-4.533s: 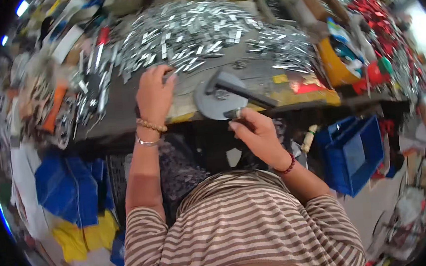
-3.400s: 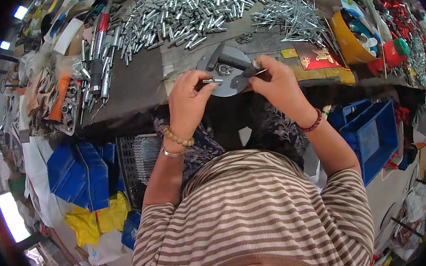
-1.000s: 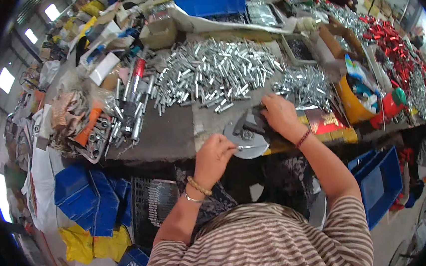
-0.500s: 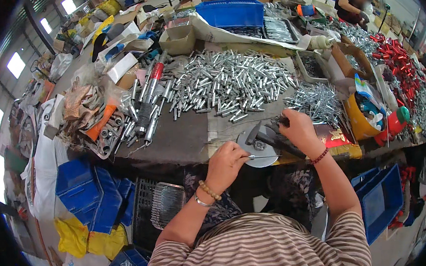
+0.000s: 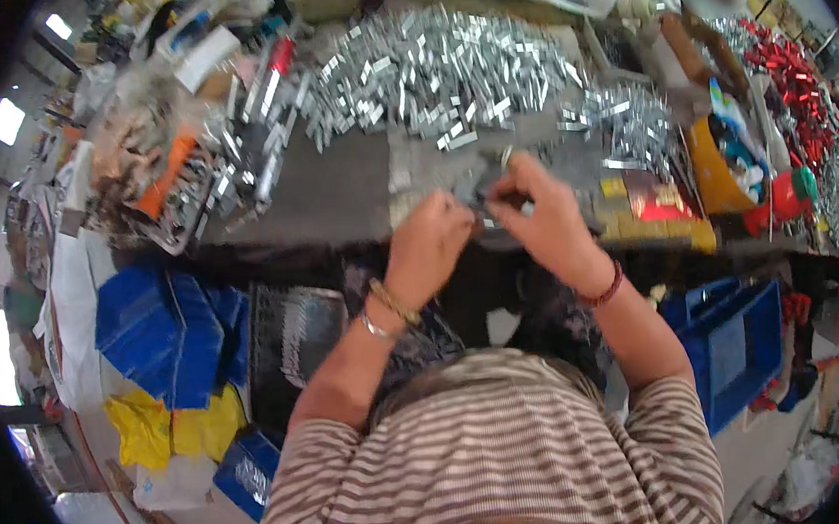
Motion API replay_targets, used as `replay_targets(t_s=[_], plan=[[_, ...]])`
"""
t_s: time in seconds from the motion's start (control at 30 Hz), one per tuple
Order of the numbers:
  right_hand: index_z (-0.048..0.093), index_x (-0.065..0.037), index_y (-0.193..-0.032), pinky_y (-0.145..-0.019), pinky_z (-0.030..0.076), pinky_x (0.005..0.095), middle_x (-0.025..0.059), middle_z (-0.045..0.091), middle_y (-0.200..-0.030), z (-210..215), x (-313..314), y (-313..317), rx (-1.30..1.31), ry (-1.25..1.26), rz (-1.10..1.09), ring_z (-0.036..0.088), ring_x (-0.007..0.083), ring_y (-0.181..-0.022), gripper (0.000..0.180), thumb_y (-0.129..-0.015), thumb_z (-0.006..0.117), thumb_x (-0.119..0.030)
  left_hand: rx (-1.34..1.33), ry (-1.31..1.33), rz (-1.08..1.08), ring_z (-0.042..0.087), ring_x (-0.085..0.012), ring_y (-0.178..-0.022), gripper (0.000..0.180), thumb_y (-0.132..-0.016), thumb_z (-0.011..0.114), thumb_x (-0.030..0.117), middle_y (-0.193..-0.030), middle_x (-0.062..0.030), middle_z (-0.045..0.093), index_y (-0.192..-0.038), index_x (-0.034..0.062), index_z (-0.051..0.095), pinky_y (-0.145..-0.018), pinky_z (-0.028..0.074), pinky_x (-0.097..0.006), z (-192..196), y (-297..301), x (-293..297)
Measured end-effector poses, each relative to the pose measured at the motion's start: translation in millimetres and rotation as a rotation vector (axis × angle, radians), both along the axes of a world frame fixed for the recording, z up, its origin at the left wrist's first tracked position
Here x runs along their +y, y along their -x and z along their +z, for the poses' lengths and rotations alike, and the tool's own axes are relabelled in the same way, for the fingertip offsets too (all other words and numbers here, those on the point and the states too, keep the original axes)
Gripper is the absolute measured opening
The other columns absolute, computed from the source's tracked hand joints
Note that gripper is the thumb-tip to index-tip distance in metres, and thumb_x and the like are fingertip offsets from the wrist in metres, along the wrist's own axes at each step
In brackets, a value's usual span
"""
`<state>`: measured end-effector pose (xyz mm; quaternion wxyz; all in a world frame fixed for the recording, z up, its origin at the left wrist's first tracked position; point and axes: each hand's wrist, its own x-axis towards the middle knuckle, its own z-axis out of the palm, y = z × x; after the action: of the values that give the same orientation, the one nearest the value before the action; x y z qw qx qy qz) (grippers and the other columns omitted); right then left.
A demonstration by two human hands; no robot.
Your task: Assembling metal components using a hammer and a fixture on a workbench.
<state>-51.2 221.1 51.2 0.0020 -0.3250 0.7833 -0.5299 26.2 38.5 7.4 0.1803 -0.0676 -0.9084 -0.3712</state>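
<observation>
Fingertips of left hand (image 5: 434, 236) and right hand (image 5: 546, 220) curl close together above the grey disc (image 5: 500, 240), by the edge of the counter (image 5: 326, 205); blurred, so I can't tell either grip's hold or its axis.

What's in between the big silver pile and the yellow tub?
Mostly a smaller pile of silver pieces, in the head view.

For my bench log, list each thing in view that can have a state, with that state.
Left hand: fingers bent; grip too blurred to tell
Right hand: fingers bent, close to the left; grip unclear
Silver metal pieces: loose, heaped
Red pieces: loose, heaped
Yellow tub: open, things inside
Right-side blue bin: open
Small blue bin, lower left: open, holding metal pieces
Yellow bag: crumpled
</observation>
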Motion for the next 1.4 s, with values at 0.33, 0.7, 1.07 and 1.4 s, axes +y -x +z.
replay_targets(t_s=[0.33, 0.7, 1.07, 1.4], plan=[[0.055, -0.003, -0.121, -0.078, 0.054, 0.0398, 0.0142, 0.071, -0.091, -27, 7, -3, -0.013, -0.098, -0.054, 0.068, 0.0323, -0.089, 0.045, -0.08, 0.074, 0.002, -0.005, -0.065, -0.032, 0.064, -0.0283, -0.084, 0.011, -0.087, 0.073, 0.012, -0.093, -0.0085, 0.061, -0.096, 0.0059, 0.073, -0.074, 0.051, -0.037, 3, 6, -3], [0.057, -0.006, -0.119, -0.075, 0.052, 0.046, 0.0127, 0.065, -0.085, -8, -6, -15, 0.494, -0.346, 0.042, 0.064, 0.0351, -0.088, 0.04, -0.081, 0.067, 0.002, 0.039, -0.043, -0.005, 0.064, -0.0318, -0.084, 0.009, -0.084, 0.075, 0.009, -0.092, -0.0095, 0.062, -0.091, 0.0048, 0.072, -0.072, 0.051, -0.042, 0, 5, 1], [0.064, -0.006, -0.115, -0.084, 0.052, 0.0459, 0.0143, 0.066, -0.101, -8, 51, 5, 0.486, -0.54, -0.201, 0.062, 0.0364, -0.099, 0.034, -0.082, 0.073, -0.009, -0.041, -0.107, -0.048, 0.064, -0.0259, -0.085, 0.011, -0.086, 0.074, 0.007, -0.093, -0.0084, 0.061, -0.097, 0.003, 0.073, -0.076, 0.05, -0.035, 4, 3, -3], [0.065, -0.003, -0.107, -0.068, 0.054, 0.0414, 0.0139, 0.063, -0.101, -4, 71, -50, 0.297, -0.275, -0.235, 0.067, 0.0368, -0.083, 0.02, -0.087, 0.07, -0.004, -0.037, -0.113, -0.071, 0.064, -0.0243, -0.086, 0.011, -0.087, 0.073, 0.006, -0.094, -0.0081, 0.061, -0.098, 0.0028, 0.073, -0.076, 0.051, -0.033, 0, 5, -5]])
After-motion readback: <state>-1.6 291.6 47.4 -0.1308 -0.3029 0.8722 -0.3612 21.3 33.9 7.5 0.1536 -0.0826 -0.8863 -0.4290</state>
